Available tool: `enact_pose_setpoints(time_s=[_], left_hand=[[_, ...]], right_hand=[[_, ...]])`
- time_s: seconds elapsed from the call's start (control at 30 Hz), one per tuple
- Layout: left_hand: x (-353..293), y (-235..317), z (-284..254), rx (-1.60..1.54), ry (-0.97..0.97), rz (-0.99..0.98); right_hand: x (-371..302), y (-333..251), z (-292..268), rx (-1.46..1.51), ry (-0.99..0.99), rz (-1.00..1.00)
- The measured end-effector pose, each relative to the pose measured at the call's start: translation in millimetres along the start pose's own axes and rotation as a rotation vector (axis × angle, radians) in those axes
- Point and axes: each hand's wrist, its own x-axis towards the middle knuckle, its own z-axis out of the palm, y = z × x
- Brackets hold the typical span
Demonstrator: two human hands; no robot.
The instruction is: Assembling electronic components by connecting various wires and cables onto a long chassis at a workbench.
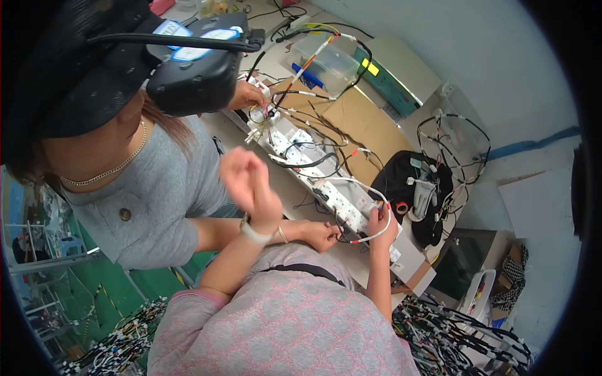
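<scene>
My left hand [251, 185] is raised in front of my chest, above the bench edge, smeared by motion, with nothing visible in it. A pale band is on its wrist. My right hand [381, 227] is at the near end of a row of white sockets [335, 203], its fingers closed on a cable end, partly hidden. A wire harness [364, 182] with white, black and red sections loops over the sockets and past that hand. Between my arms, a co-worker's hand [321, 235] pinches a thin black wire by the row. The co-worker's other hand [248, 95] touches wires at the far end.
A co-worker in a grey top [150, 188] stands close on my left. Behind the sockets are cardboard [370, 135], a clear plastic box [323, 62], a green-fronted metal unit [398, 75] and a black cloth [407, 172]. Bundled harnesses [451, 335] hang at lower right.
</scene>
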Motion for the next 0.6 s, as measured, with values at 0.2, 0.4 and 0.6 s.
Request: enact_pose_setpoints(time_s=[0.2, 0.4, 0.6], left_hand=[[-4.1, -152.8, -58.0, 0.629, -0.361, -0.282], [9.9, -150.5, -56.8, 0.806, -0.400, -0.195], [44.4, -174.6, -74.7, 0.453, -0.569, -0.582]], right_hand=[[3.2, 3.3, 8.1, 0.086, 0.015, 0.012], [3.5, -2.3, 4.0, 0.093, 0.002, 0.038], [5.5, -3.2, 3.2, 0.088, -0.034, 0.053]])
